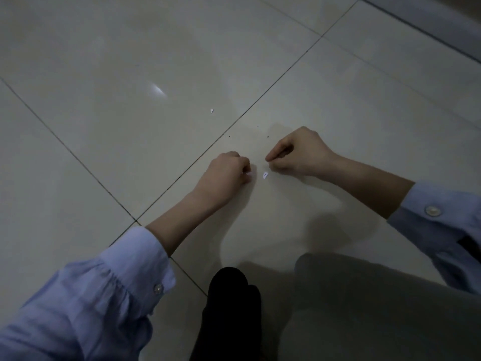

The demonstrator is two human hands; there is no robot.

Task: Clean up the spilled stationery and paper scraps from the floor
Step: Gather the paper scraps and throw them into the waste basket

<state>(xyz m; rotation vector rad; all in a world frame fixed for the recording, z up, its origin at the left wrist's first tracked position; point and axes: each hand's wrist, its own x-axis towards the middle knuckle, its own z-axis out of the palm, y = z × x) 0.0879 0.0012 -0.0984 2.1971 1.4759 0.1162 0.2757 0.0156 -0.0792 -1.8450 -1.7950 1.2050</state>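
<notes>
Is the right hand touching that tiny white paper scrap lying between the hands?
Apart. The head view shows bare tile between the right hand and the paper scrap.

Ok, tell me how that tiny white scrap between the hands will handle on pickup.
The scrap looks flat and tiny, so it is probably near weightless and floppy. Lying flat on the glossy tile, it may slide rather than lift.
</notes>
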